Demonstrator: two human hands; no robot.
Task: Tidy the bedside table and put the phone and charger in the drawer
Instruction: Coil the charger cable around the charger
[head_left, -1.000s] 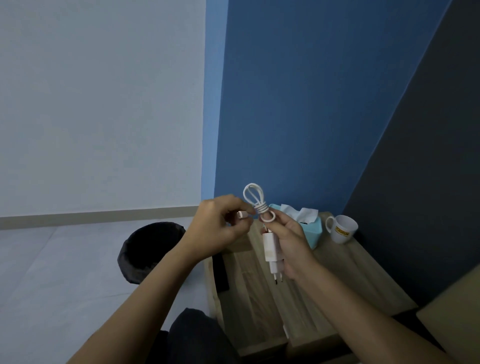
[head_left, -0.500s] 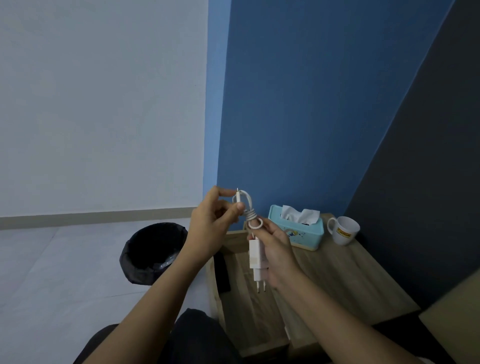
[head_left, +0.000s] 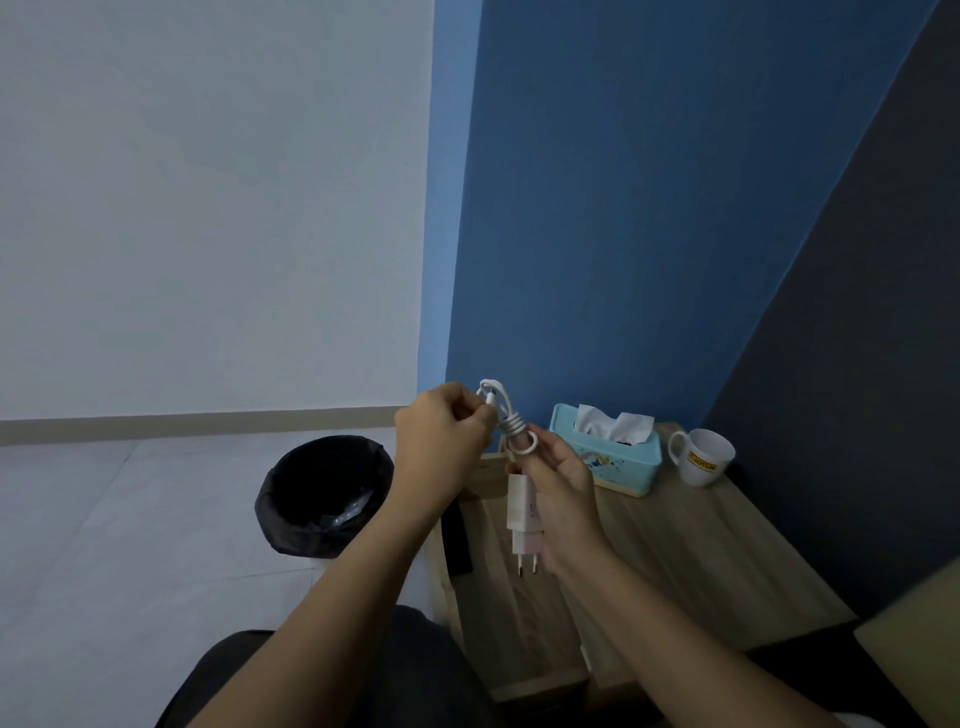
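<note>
I hold a white charger (head_left: 524, 514) upright above the wooden bedside table (head_left: 691, 561), its two prongs pointing down. My right hand (head_left: 563, 499) grips the plug body. The white cable (head_left: 511, 423) is coiled in a bundle on top of it, and my left hand (head_left: 441, 447) pinches the cable's loose end at the top loop. A dark flat object that may be the phone (head_left: 460, 540) lies in the open drawer (head_left: 498, 613) at the table's left side, partly hidden behind my left wrist.
A teal tissue box (head_left: 623, 467) and a white mug (head_left: 704, 457) stand at the back of the table against the blue wall. A black bin (head_left: 324, 493) sits on the floor to the left. My dark-clad knee (head_left: 332, 675) is at the bottom.
My left hand has shifted the cable's loose end around the top of the coil. Both hands and the charger have drifted slightly left and lower against the table.
</note>
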